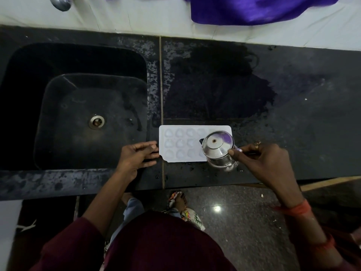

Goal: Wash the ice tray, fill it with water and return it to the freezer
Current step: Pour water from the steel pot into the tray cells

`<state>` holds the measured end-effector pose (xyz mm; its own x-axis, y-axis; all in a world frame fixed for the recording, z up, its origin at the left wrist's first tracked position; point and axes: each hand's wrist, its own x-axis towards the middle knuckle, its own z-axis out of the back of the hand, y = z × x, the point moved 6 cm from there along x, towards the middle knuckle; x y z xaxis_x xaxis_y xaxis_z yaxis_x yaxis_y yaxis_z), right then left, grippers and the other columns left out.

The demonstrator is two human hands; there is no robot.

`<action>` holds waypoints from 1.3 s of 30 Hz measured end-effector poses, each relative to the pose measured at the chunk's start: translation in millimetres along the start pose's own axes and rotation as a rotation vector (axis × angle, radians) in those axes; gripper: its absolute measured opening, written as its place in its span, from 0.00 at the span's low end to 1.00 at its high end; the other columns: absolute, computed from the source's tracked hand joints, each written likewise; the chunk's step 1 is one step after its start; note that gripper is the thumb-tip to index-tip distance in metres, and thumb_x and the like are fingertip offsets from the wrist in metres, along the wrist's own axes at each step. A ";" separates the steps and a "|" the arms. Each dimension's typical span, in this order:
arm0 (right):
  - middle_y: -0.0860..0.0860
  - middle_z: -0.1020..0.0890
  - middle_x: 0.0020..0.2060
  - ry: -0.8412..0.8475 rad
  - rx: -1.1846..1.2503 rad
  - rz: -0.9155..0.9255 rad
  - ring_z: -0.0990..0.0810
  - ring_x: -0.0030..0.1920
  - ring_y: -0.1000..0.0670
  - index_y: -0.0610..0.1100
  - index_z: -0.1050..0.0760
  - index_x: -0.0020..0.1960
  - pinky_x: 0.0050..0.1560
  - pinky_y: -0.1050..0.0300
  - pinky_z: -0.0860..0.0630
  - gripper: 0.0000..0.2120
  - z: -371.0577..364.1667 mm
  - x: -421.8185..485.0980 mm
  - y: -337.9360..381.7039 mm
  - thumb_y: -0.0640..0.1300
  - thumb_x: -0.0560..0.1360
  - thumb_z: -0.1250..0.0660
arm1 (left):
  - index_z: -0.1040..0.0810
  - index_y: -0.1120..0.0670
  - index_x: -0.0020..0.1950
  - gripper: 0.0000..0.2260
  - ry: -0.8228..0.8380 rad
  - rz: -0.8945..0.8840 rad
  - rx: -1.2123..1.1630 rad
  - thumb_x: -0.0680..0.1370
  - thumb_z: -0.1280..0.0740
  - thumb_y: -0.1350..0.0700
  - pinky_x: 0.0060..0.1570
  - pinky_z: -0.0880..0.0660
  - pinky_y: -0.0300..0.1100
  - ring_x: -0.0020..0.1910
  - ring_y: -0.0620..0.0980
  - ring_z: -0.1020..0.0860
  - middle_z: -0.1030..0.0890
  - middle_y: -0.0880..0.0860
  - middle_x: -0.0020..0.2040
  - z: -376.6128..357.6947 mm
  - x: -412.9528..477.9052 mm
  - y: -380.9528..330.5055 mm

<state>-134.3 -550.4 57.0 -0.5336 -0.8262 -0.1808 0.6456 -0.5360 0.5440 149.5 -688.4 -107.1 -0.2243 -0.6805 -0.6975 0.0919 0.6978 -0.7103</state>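
While the ice tray [181, 143] lies flat on the counter [293, 94] near its front edge, just right of the sink [78, 133], I am on the filling step. My right hand [261, 159] grips the steel jug [217, 147], fingers and thumb curled round its near side. The jug hangs over the tray's right end with its spout toward the pockets. My left hand [134, 155] lies on the counter with straight fingers, the fingertips touching the tray's left short edge and gripping nothing.

To do this well, I judge, I should tip the jug slowly so a thin stream falls into one pocket at a time, working along the rows from the right end toward the left. The left fingertips should brace the tray so it does not slide on the wet counter. I cannot tell how much water the pockets hold; they only shine. I would stop short of the brim, since a brimming tray will slop on the way to the freezer. Drops lie along the front edge, so the tray's underside may be slippery when lifted.
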 end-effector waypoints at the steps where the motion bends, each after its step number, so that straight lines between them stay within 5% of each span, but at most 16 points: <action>1: 0.62 0.21 0.29 0.002 -0.003 0.002 0.23 0.33 0.73 0.51 0.16 0.39 0.36 0.78 0.30 0.10 0.0 0.2 0.0 0.58 0.68 0.25 | 0.17 0.58 0.56 0.07 0.001 0.002 0.000 0.79 0.30 0.61 0.35 0.18 0.39 0.40 0.46 0.14 0.14 0.54 0.46 -0.1 0.2 0.2; 31: 0.59 0.19 0.29 -0.017 -0.014 -0.020 0.25 0.31 0.74 0.53 0.16 0.39 0.37 0.79 0.32 0.10 10.3 18.6 11.4 0.59 0.68 0.25 | 0.16 0.55 0.54 0.06 0.023 0.007 0.012 0.78 0.30 0.60 0.38 0.17 0.41 0.40 0.47 0.14 0.13 0.53 0.46 -1.2 -1.0 -2.3; 39: 0.55 0.16 0.33 -0.003 -0.084 0.004 0.26 0.33 0.68 0.50 0.14 0.42 0.36 0.79 0.33 0.13 5.3 26.7 13.3 0.59 0.69 0.25 | 0.17 0.57 0.57 0.08 0.032 0.013 0.013 0.78 0.29 0.60 0.34 0.19 0.39 0.39 0.47 0.14 0.13 0.54 0.46 -1.3 -2.7 -2.5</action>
<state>-142.8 -578.7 63.8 -0.5324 -0.8279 -0.1767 0.6913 -0.5457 0.4736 148.6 -688.0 -103.3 -0.2543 -0.6634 -0.7037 0.1075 0.7038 -0.7022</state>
